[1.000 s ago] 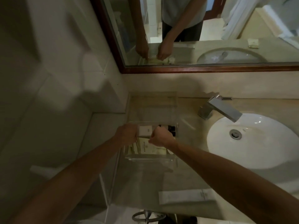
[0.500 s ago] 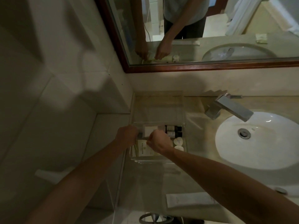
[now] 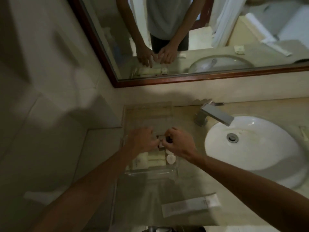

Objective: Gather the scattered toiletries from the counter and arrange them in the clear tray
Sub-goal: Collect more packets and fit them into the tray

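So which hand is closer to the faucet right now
The right hand. It is over the clear tray, just left of the faucet; the left hand is farther left, over the tray's other side.

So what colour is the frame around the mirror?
Dark reddish-brown wood; the mirror frame shows plainly in the head view.

No text, label, brand or number can be read. Faint dark print is seen on a pale packet (image 3: 140, 162) in the clear tray (image 3: 151, 171), at seven o'clock from the hands, but it is too blurred to be made out.
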Motion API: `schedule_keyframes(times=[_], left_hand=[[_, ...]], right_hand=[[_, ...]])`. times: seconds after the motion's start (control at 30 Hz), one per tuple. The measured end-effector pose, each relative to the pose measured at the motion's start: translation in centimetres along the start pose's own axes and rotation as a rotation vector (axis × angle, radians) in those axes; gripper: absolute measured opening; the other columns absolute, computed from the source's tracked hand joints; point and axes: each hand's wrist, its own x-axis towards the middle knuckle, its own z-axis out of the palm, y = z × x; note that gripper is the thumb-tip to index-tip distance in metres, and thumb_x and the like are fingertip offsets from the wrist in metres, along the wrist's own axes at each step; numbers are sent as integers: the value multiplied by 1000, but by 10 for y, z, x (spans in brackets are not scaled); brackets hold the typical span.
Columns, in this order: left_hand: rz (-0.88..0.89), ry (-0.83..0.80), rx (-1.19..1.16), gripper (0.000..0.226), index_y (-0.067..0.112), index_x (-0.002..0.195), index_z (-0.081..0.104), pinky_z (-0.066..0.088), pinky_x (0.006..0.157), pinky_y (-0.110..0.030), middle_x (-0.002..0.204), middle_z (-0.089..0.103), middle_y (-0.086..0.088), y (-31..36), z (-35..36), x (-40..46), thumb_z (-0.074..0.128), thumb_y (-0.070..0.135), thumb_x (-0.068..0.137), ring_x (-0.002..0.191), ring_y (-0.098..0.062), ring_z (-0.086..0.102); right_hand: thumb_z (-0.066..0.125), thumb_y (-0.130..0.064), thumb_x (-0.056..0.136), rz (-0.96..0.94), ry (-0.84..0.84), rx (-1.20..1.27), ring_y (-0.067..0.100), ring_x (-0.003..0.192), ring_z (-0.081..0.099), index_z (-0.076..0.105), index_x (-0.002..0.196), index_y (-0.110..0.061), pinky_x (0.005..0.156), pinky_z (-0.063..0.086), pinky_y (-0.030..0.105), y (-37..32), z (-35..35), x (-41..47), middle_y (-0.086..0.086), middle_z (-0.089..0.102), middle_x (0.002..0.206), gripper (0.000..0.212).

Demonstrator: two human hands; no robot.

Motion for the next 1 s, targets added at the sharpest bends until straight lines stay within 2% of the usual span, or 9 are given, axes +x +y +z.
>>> schedule_keyframes(times=[0.07, 0.2, 0.33, 0.47, 0.57, 0.67, 0.83, 0.93, 1.0], left_hand=[[69, 27, -34, 55, 25, 105, 58, 50, 69, -30, 95, 67, 5, 35, 0, 6, 48, 70, 74, 80, -17, 62], [218, 51, -8, 67, 28, 120, 56, 50, 80, -35, 111, 67, 2, 117, -7, 23, 47, 75, 74, 98, -21, 65], [420, -5, -51, 60, 30, 122, 52, 50, 76, -30, 112, 66, 4, 207, -8, 30, 51, 71, 78, 94, -17, 64], [527, -38, -104, 58, 30, 124, 51, 48, 85, -37, 114, 65, 1, 300, -6, 24, 51, 64, 78, 103, -24, 63], [614, -76, -91, 54, 26, 118, 55, 52, 84, -38, 112, 67, -2, 363, 10, 20, 53, 62, 78, 99, -27, 64], [655, -121, -41, 56, 29, 125, 49, 51, 86, -39, 115, 65, 0, 422, 34, 17, 51, 60, 79, 101, -27, 65], [735, -194, -33, 43, 23, 119, 48, 45, 79, -34, 108, 62, -2, 492, 81, 16, 48, 46, 83, 97, -29, 63], [800, -193, 6, 36, 19, 114, 50, 41, 72, -30, 105, 61, -4, 523, 111, 21, 47, 40, 84, 93, -29, 62], [847, -211, -9, 38, 19, 119, 53, 44, 77, -30, 111, 62, -4, 539, 127, 26, 49, 39, 87, 98, -28, 62]], right_hand=[[59, -57, 82, 10, 67, -60, 5, 80, 54, 63, 103, -27, 60, 38, 17, 26, -36, -16, -11, 56, 96, 36], [61, -57, 81, 151, 203, -116, 8, 90, 57, 65, 115, -25, 72, 53, 28, 88, -103, -60, -7, 61, 110, 47], [58, -59, 80, 356, 285, -140, 8, 84, 58, 63, 117, -30, 70, 48, 29, 143, -165, -112, -11, 59, 105, 46], [61, -57, 80, 536, 377, -133, 10, 79, 57, 64, 115, -30, 69, 46, 28, 202, -209, -173, -10, 59, 103, 45], [60, -58, 80, 653, 416, -134, 13, 83, 59, 64, 114, -31, 67, 44, 27, 252, -233, -225, -10, 58, 102, 44], [61, -54, 82, 769, 449, -121, 12, 80, 59, 65, 113, -30, 65, 43, 27, 305, -251, -276, -9, 58, 98, 39], [68, -41, 84, 944, 376, -64, 15, 80, 59, 71, 107, -21, 66, 42, 27, 383, -252, -348, -5, 62, 91, 30], [67, -42, 84, 1010, 280, -40, 13, 81, 60, 71, 105, -23, 65, 41, 26, 403, -237, -370, -6, 64, 90, 28], [66, -48, 82, 1044, 216, -8, 11, 80, 60, 70, 107, -25, 65, 43, 26, 410, -225, -377, -9, 63, 90, 34]])
